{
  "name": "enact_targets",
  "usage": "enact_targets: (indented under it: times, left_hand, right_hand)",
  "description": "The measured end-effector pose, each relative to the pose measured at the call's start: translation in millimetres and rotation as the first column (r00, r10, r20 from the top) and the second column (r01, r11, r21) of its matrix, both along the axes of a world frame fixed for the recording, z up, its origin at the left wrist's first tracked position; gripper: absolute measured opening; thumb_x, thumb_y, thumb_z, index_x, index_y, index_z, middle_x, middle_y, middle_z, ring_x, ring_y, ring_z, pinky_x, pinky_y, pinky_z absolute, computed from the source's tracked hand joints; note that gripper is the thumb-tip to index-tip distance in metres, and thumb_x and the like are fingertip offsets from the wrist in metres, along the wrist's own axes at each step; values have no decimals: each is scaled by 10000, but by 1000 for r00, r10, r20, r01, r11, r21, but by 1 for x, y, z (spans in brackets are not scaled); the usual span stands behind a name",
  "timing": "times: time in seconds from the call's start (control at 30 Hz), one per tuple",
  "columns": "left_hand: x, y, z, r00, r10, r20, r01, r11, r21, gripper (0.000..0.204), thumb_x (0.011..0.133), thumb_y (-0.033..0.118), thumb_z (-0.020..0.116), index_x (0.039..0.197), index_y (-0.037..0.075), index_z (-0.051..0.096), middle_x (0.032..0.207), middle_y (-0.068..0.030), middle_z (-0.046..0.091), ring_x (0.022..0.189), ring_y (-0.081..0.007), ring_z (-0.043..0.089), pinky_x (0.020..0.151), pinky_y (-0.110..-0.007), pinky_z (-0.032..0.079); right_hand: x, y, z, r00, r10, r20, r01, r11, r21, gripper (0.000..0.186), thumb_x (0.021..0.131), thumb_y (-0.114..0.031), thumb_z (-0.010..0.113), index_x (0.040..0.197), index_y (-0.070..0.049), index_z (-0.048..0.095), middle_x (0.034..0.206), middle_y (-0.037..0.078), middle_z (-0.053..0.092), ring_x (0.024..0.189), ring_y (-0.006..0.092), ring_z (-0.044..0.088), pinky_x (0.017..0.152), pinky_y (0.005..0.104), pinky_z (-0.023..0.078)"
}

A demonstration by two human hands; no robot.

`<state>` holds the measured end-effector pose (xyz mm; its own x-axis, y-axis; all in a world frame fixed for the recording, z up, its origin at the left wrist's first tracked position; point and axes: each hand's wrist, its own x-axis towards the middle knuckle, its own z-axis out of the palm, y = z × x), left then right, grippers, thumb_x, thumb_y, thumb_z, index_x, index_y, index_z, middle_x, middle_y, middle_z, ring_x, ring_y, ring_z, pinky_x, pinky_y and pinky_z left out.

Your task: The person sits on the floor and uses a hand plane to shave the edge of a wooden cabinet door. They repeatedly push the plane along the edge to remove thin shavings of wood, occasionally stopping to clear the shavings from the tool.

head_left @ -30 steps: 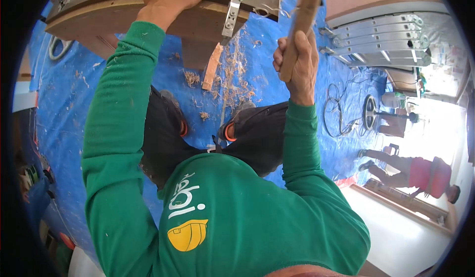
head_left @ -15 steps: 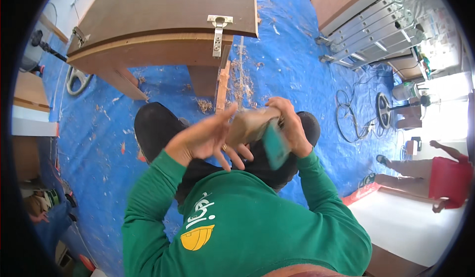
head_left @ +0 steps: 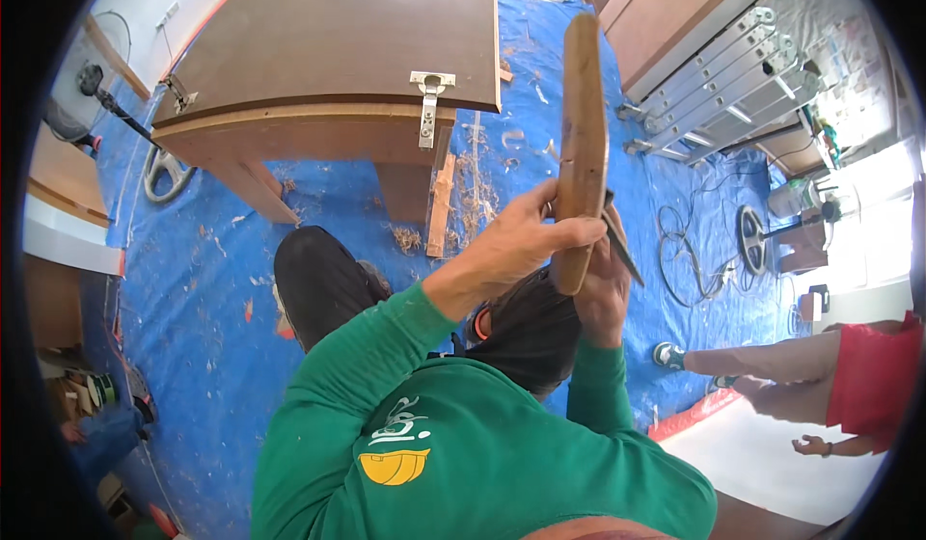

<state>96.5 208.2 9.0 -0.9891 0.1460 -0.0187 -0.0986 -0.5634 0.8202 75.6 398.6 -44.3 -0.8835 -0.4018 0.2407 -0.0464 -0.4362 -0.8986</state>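
Both my hands are raised over my knees around a long wooden block tool (head_left: 583,116), held upright, with a dark flat blade (head_left: 625,251) jutting at its right side. My left hand (head_left: 526,246) grips its lower part, thumb across its face. Behind it, my right hand (head_left: 608,270) is closed on the same tool, its fingers partly hidden. Beyond my knees stands a brown panel (head_left: 318,39) on a wooden support, with a metal hinge (head_left: 428,99) at its front edge. A wood strip (head_left: 442,217) lies by its leg among shavings (head_left: 405,238).
Blue sheeting (head_left: 203,299) covers the floor. A folded aluminium ladder (head_left: 714,87) is at upper right, with cables (head_left: 675,251) and a round metal base (head_left: 752,236). Another person in red (head_left: 868,376) stands at my right; someone in blue (head_left: 101,439) is at lower left.
My left hand left the panel and joined my right hand on the wooden tool, which has turned and now stands upright. The person in red has come closer.
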Motion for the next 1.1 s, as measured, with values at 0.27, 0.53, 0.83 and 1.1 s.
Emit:
enact_targets:
  times: [0.27, 0.53, 0.83, 1.1]
  left_hand:
    - [-20, 24, 27, 986, -93, -141, 91, 996, -24, 719, 900, 323, 916, 1496, 48, 624, 1348, -75, 662, 1231, -253, 677, 1065, -426, 556]
    - [-21, -33, 48, 961, -120, -250, -159, 500, -851, 698, 1014, 486, 772, 1580, 116, 595, 1214, -202, 764, 1059, -266, 736, 917, -406, 595]
    - [-94, -266, 3, 805, 215, -553, -452, -382, -806, 742, 1070, 593, 605, 1508, -5, 643, 1545, -267, 632, 1453, -436, 582, 1232, -502, 439]
    - [-97, -217, 14, 845, 363, -394, -162, -528, -834, 750, 1080, 644, 506, 1615, 121, 573, 1733, -200, 447, 1637, -396, 348, 1355, -521, 228]
  right_hand:
    - [-4, 10, 20, 989, -121, -86, 128, 988, 82, 1194, 834, -655, 875, 1658, 20, 337, 1522, 245, 560, 1362, 353, 618, 1141, 471, 509]
    - [-38, -12, 31, 993, -118, 1, 118, 992, 53, 958, 846, -307, 888, 1640, -18, 435, 1213, 145, 697, 1073, 223, 703, 915, 354, 590]
    - [-59, -86, 2, 989, -43, 140, 55, 995, -84, 841, 923, -157, 852, 1651, -34, 449, 1240, 135, 707, 1062, 181, 714, 891, 292, 593]
    - [-110, -116, -16, 986, -152, 69, 143, 983, 117, 781, 1008, -292, 785, 1630, 43, 450, 1152, 149, 718, 913, 160, 711, 764, 280, 596]
